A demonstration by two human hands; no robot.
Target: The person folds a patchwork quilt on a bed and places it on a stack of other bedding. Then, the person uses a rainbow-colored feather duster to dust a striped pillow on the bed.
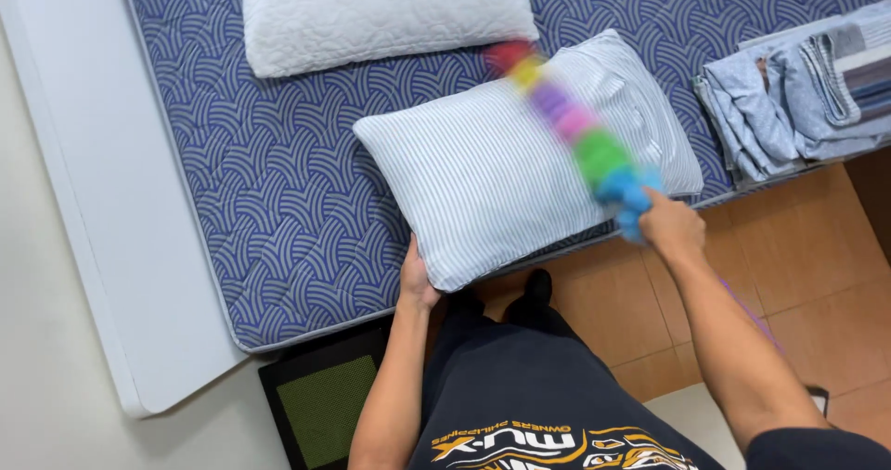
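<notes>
While L hand grips striped pillow corner, R hand clamps rainbow duster above it

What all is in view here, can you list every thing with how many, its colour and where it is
Striped pillow: one, white with grey stripes, near mattress edge.
Duster: one, rainbow-coloured, blurred above the striped pillow.
Plain pillow: one, white, top of mattress.
Mattress: one, blue patterned.
Folded laundry: one pile, blue-grey, right edge.
Mat: one, black and green, on floor.
Left hand: grips the striped pillow's corner.
Right hand: holds the duster.
</notes>
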